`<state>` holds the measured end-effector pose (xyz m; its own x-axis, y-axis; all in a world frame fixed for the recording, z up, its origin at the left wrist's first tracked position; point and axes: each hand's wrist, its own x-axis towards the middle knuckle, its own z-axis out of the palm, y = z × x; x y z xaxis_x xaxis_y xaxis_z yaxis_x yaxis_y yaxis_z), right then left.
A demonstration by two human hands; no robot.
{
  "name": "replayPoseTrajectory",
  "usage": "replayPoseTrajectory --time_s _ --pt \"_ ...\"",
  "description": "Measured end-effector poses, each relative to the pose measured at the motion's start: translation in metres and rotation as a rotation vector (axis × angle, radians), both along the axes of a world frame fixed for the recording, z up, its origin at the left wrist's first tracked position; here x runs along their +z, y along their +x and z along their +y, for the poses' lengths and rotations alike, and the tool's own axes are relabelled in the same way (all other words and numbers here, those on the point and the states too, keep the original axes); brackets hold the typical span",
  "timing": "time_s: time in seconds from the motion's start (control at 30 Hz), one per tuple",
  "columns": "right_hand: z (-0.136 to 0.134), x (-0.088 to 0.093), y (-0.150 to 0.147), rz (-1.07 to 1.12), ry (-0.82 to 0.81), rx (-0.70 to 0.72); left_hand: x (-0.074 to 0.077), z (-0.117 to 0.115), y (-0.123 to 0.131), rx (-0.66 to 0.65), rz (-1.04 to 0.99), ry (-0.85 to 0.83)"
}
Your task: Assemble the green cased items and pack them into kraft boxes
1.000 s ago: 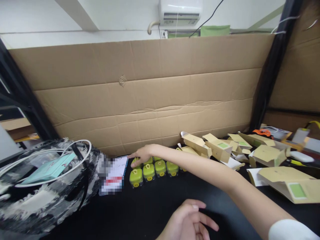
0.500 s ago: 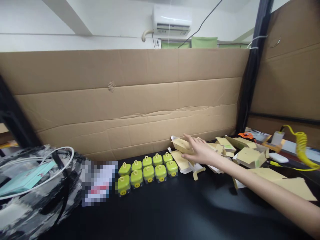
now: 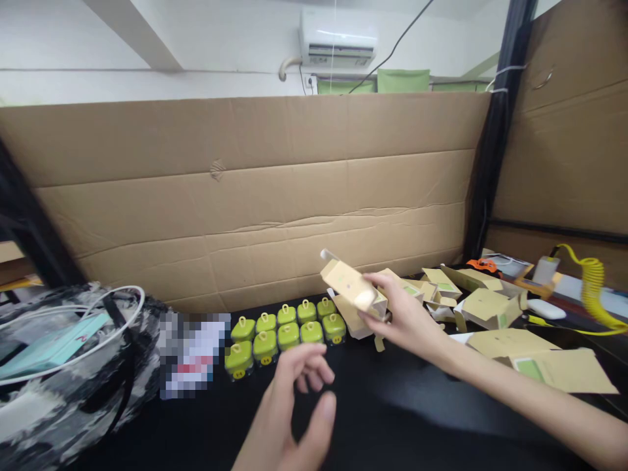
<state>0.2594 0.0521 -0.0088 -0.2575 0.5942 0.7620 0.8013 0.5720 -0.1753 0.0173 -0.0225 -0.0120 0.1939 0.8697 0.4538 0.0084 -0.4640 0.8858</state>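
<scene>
My right hand [image 3: 400, 314] grips a small brown cardboard box [image 3: 347, 282] by its right end, between thumb and fingers. The box is tilted, with a flap standing out at its far left end. Behind and below it lie other opened cardboard boxes [image 3: 360, 324]. My left hand [image 3: 299, 409] is raised over the black table, fingers curled and apart from the thumb, with nothing in it. Just beyond it, green-lidded clear containers [image 3: 265, 347] with loop handles stand in two rows; my left hand partly hides the front row.
More opened boxes [image 3: 490, 307] and flattened card [image 3: 574, 369] lie at right, near a white computer mouse [image 3: 546, 309] and a yellow coiled cord [image 3: 593, 281]. A camouflage-patterned bag [image 3: 142, 366] with a white cable sits at left. A cardboard panel [image 3: 275, 196] walls the back.
My right hand has closed on a box from the pile and lifted it, drawing it slightly nearer. My left hand has come into view from below.
</scene>
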Motion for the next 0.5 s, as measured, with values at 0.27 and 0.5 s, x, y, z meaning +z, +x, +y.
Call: replayPoseTrajectory --time_s 0.27,0.5 --pt "-0.058 -0.04 -0.026 -0.355 0.249 0.237 -0.067 0.014 0.024 -0.161 -0.129 -0.077" --pt "-0.059 -0.046 -0.025 -0.299 0.065 0.432 -0.058 0.017 0.009 -0.432 -0.18 -0.414"
